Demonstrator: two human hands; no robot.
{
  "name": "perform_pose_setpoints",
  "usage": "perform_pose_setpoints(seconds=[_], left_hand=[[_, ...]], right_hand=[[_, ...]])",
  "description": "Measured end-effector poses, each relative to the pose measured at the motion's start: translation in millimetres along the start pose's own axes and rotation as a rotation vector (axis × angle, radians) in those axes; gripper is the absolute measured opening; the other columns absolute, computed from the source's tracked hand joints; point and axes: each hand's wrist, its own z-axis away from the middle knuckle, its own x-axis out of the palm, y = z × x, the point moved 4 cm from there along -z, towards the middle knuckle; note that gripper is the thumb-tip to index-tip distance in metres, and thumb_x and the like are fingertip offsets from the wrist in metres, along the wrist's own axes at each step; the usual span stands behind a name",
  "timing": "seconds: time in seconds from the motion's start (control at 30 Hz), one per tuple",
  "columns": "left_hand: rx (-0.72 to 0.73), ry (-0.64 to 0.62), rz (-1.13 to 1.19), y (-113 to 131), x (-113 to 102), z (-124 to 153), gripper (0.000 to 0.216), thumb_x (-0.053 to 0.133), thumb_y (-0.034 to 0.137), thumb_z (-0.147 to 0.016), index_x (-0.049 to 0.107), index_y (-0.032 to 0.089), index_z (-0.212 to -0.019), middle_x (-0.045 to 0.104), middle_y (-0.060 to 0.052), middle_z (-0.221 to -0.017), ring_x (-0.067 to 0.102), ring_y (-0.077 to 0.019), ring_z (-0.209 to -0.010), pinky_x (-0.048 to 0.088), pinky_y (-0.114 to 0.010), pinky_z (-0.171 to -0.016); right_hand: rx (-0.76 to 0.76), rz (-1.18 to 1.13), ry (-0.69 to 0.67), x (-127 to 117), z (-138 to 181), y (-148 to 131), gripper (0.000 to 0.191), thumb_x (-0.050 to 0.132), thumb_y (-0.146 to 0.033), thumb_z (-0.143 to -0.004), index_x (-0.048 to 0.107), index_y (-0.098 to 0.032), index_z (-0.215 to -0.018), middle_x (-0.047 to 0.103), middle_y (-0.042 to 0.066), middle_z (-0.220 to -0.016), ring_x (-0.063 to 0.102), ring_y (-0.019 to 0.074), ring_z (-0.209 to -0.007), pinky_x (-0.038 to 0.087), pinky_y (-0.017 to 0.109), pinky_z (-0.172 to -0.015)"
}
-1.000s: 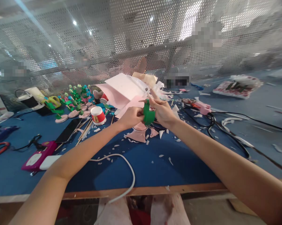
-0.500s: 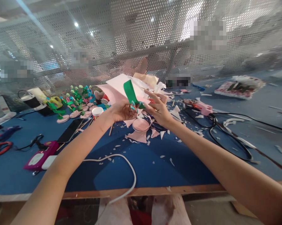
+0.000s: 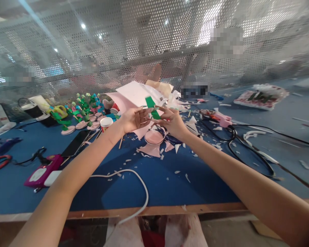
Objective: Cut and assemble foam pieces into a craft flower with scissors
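Observation:
A green strip (image 3: 150, 102), which looks like ribbon or paper, is bent between my two hands above the middle of the table. My right hand (image 3: 173, 120) pinches its lower part between thumb and fingers. From the other side, the curled fingers of my left hand (image 3: 134, 120) meet the strip, their tips partly hidden. Below the hands lies a round pink disc (image 3: 154, 137) on pink scraps (image 3: 151, 150). White and pink sheets (image 3: 134, 93) are heaped just behind.
Small green plant-like models (image 3: 85, 109) on pink discs stand at left, beside a white cup (image 3: 106, 122). A phone (image 3: 76, 143), a magenta device (image 3: 44, 173) and a white cable (image 3: 141, 183) lie nearer. Rightward are a pink tool (image 3: 223, 119), black cord and a plastic-wrapped pack (image 3: 261, 97).
The green strip's upright loop has dropped lower and looks shorter. My fingers have shifted on it; the light-blue piece seen between them before no longer shows clearly.

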Motion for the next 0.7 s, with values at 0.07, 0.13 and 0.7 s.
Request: perform_pose_setpoints(seconds=[0.07, 0.13, 0.7], left_hand=[[0.17, -0.004, -0.143, 4.3, 1.1, -0.2, 0.025, 0.039, 0.022, -0.084, 0.061, 0.011, -0.089, 0.066, -0.005, -0.076, 0.06, -0.0118, -0.072, 0.045, -0.028, -0.074], [0.317, -0.029, -0.342, 6.6, 2.9, -0.3, 0.023, 0.043, 0.021, -0.079, 0.061, 0.014, -0.092, 0.064, -0.006, -0.094, 0.057, -0.0144, -0.084, 0.043, -0.031, -0.081], [0.66, 0.053, -1.384, -9.3, 9.8, -4.9, 0.019, 0.055, 0.03, -0.076, 0.06, 0.016, -0.064, 0.059, -0.003, -0.074, 0.051, -0.0148, -0.073, 0.037, -0.027, -0.077]], right_hand=[[0.082, -0.128, -0.01, 0.1, -1.3, -1.3, 0.03, 0.06, -0.05, -0.069, 0.068, -0.023, -0.058, 0.057, 0.004, -0.12, 0.044, 0.0265, -0.118, 0.03, 0.044, -0.099], [0.172, -0.27, -0.01, 0.1, -1.5, -4.2, 0.034, 0.061, -0.054, -0.065, 0.066, -0.022, -0.056, 0.053, 0.003, -0.125, 0.039, 0.0264, -0.122, 0.033, 0.04, -0.098], [0.382, -0.641, 0.049, 2.2, -0.5, -0.1, 0.035, 0.066, -0.058, -0.054, 0.066, -0.023, -0.06, 0.065, 0.004, -0.099, 0.054, 0.0221, -0.104, 0.049, 0.032, -0.076]])
